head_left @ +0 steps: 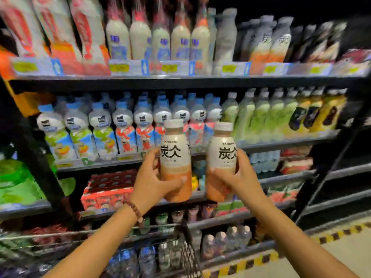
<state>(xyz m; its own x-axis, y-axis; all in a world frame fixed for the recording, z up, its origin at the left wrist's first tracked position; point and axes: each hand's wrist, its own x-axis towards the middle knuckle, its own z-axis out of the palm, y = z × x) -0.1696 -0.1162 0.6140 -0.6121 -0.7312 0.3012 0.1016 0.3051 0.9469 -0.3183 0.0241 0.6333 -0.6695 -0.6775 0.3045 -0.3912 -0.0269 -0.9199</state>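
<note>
I hold two bottles upright, side by side but apart, in front of the middle shelf's [281,144] front edge. My left hand [152,177] grasps the left bottle [175,149] around its lower half, and my right hand [241,175] grasps the right bottle [220,149] likewise. The cart [186,251] lies straight below, nearer to the left hand. Its inside is blurred and cut off, so I cannot see its free space.

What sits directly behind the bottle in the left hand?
Behind the left bottle, gripped by the left hand, stands a shelf row of blue-capped bottles. It covers part of that row and the shelf edge.
</note>
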